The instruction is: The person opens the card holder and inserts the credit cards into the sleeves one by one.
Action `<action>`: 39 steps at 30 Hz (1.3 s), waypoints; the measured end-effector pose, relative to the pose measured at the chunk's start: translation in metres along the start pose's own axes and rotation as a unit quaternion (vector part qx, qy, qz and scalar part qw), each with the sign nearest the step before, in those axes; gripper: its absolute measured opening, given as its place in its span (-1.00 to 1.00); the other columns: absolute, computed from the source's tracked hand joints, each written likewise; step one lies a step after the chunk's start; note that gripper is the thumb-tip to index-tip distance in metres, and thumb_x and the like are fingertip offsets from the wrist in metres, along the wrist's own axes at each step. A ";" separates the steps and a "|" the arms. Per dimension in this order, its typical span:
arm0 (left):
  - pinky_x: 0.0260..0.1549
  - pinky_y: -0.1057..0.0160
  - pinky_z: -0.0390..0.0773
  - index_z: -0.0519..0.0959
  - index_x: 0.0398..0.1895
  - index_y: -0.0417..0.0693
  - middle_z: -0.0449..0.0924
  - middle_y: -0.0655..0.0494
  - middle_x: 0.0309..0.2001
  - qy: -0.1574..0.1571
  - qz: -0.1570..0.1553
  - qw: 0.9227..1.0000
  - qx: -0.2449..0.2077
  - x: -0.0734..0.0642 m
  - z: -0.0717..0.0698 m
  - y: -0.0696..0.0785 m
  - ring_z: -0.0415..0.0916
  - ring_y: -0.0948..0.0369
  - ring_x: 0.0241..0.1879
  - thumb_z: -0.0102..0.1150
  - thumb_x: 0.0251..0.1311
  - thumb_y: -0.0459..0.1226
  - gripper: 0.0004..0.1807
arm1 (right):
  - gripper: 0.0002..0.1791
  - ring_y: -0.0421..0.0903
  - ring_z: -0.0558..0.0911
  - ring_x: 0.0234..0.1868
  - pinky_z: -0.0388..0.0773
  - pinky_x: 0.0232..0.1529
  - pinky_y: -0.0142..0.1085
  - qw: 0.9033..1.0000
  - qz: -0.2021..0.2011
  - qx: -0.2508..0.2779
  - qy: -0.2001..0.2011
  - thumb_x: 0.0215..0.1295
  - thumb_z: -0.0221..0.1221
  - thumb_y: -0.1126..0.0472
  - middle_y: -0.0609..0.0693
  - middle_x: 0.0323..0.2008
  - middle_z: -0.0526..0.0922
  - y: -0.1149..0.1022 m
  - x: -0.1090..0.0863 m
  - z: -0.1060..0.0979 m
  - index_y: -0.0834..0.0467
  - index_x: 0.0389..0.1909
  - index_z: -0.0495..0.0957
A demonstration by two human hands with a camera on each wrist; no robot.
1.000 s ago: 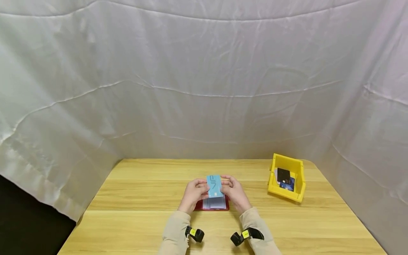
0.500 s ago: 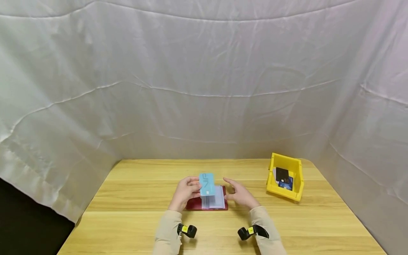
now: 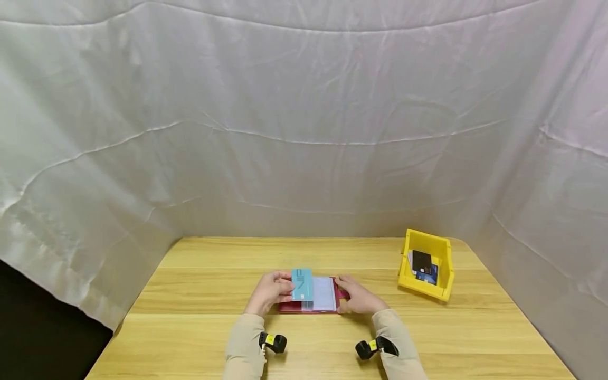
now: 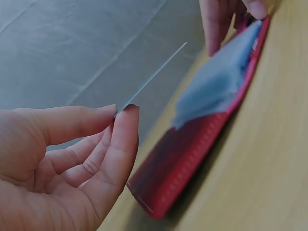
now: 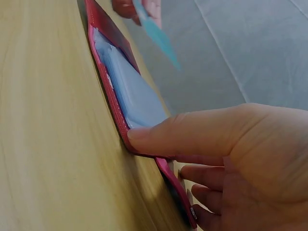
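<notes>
My left hand (image 3: 272,291) pinches a light blue VIP card (image 3: 302,285) between thumb and fingers, over a red card holder (image 3: 291,306). In the left wrist view the card (image 4: 156,73) shows edge-on, apart from the holder. The holder lies unfolded on the table, its clear plastic sleeves (image 3: 324,293) on the right half. At its right end, my right hand (image 3: 359,296) holds the edge. In the right wrist view the thumb (image 5: 144,138) rests on the holder's corner, with the other fingers curled beside the closure strap (image 5: 174,185), their tips partly hidden.
A yellow bin (image 3: 448,264) stands at the back right of the wooden table (image 3: 199,295). Inside lie a black card (image 3: 421,260), a dark blue card (image 3: 429,275) and a pale one partly covered. Grey-white cloth (image 3: 304,174) hangs behind and at both sides.
My right hand has let go of the blue card and moved to the holder's right edge. The left hand has carried the card leftward and slightly down.
</notes>
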State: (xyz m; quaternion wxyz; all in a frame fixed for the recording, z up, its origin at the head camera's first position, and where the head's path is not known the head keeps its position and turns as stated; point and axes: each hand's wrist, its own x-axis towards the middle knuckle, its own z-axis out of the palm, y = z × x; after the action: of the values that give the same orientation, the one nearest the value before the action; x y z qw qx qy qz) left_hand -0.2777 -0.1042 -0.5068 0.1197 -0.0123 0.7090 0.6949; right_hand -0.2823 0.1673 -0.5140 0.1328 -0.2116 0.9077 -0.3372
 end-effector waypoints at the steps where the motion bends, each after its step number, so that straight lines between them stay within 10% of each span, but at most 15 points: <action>1: -0.35 0.28 0.71 0.42 0.13 -0.41 0.55 -0.03 -0.30 0.000 -0.003 1.000 0.003 0.000 0.000 -0.002 0.55 0.19 -0.39 0.15 0.22 -0.46 -0.60 | -0.02 0.36 -0.01 0.51 -0.01 0.47 0.25 1.000 0.003 0.002 -0.003 -0.07 0.37 0.28 0.38 0.48 0.04 0.000 0.000 0.000 0.40 0.41 0.16; 39: -0.48 0.27 0.72 0.50 0.05 -0.46 0.60 -0.20 -0.25 0.076 -0.011 0.990 0.117 -0.003 0.025 -0.003 0.61 0.20 -0.50 0.18 0.14 -0.52 -0.63 | -0.02 0.34 0.04 0.50 0.04 0.46 0.25 1.000 0.023 0.021 0.002 -0.06 0.41 0.30 0.32 0.50 0.04 0.003 0.001 0.003 0.33 0.43 0.17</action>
State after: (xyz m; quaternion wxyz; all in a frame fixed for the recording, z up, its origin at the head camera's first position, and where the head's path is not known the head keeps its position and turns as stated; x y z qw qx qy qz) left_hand -0.2701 -0.0800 -0.5098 0.0739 -0.0584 0.7922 0.6029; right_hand -0.2829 0.1673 -0.5185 0.1430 -0.1875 0.9051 -0.3538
